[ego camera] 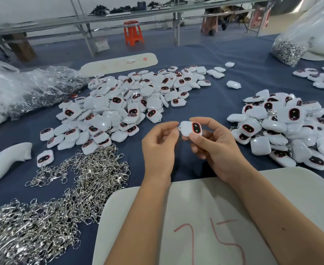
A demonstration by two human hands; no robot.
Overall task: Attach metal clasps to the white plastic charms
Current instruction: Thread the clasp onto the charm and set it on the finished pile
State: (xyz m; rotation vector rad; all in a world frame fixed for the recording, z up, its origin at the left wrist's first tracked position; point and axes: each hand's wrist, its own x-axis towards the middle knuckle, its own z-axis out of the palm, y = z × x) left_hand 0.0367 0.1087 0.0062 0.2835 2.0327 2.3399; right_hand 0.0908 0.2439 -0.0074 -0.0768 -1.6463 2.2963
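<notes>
- At the far left we see a clear plastic bag (33, 88) of dark parts and a white moulded piece (6, 161); near us lies the heap of metal clasps (52, 213), tangled and shining on the blue cloth (205, 60).
- Just beyond it sits the pile of bare charms (123, 104), faces turned every way; these we judge not yet fitted.
- Our left hand (158, 148) is curled, thumb and forefinger pressed together at the charm's left edge on something small and silver; we take it for a clasp (178, 128), though it is too small to be sure.
- The charm in hand (190, 129) is held above the cloth between both hands; its dark, red-rimmed face points up and to the right, the face's long axis running away from us, its hanging loop turned left toward the clasp.
- Our right hand (212, 144) pinches the charm, thumb on its near edge and fingers round the far side.
- What could go wrong, as we judge it: the clasp may slip from so fine a pinch and drop onto the cloth; the charm may twist in the right hand and turn its loop away; a forced loop might crack.
- At the right lies a pile of charms with chains (287, 129), apparently finished; beyond it, a bag of clasps (289, 48).
</notes>
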